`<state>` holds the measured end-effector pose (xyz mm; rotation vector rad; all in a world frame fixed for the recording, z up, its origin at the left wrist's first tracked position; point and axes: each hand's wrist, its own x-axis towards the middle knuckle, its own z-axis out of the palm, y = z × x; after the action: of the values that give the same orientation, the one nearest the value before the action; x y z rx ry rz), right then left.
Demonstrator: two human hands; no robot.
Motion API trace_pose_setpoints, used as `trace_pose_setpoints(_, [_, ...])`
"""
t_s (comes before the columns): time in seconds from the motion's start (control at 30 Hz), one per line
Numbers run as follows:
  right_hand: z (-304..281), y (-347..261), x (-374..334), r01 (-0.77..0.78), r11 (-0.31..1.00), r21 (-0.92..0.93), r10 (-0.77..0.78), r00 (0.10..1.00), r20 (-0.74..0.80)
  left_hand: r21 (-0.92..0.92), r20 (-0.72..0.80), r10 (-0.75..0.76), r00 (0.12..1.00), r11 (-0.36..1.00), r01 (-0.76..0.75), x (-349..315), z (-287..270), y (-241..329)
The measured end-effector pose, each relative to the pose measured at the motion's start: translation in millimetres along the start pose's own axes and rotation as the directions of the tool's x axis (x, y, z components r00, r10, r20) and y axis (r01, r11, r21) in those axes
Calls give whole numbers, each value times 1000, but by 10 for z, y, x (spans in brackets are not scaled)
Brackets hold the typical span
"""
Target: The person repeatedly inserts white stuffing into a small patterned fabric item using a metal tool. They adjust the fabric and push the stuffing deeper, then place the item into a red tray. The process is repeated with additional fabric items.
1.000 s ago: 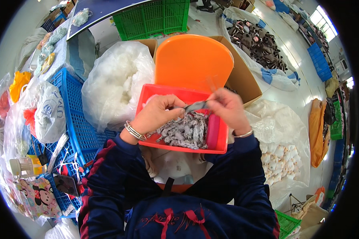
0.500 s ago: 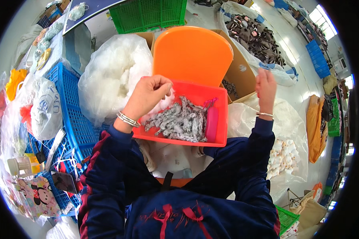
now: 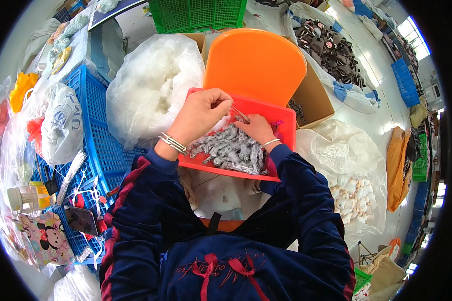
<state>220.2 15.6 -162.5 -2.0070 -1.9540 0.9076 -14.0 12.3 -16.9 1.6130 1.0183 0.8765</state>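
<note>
Head view. Both forearms, in dark blue sleeves, extend forward from the lower edge to a red bin [image 3: 221, 170]. The left hand [image 3: 202, 119] is raised above the bin's left side, its wrist bent toward the centre. Its thumb and fingers are closed on the upper end of a thin rod [image 3: 240, 114], which slants down toward the right hand [image 3: 257, 129]. The right hand is lower, palm down, with fingertips at the grey fluffy pieces [image 3: 231, 150]; whether it grips one cannot be determined.

The grey fluffy pieces are heaped inside the red bin. A clear plastic bag [image 3: 121, 113] at its left contains white filling [image 3: 168, 83]. An orange rounded panel [image 3: 256, 62] stands behind the bin, beside an open cardboard box [image 3: 316, 98]. A blue crate [image 3: 93, 120] is at far left; a green crate [image 3: 198, 15] is at the rear.

At right, small white pieces [image 3: 354, 198] lie on a translucent plastic sheet [image 3: 351, 143]. Dark brown plush pieces [image 3: 331, 55] fill a sack farther back on the pale tiled floor [image 3: 386, 108].
</note>
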Motion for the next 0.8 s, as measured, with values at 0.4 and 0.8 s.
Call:
trace_pose_setpoints(0.4, [-1009, -506, -543, -21, 626, 780, -104, 988, 111, -110, 157, -105, 982, 986, 123, -21, 113, -111])
trace_pose_setpoints(0.8, [-1182, -684, -773, 4, 420, 908, -188, 979, 83, -152, 391, -293, 873, 914, 375, -20, 397, 29])
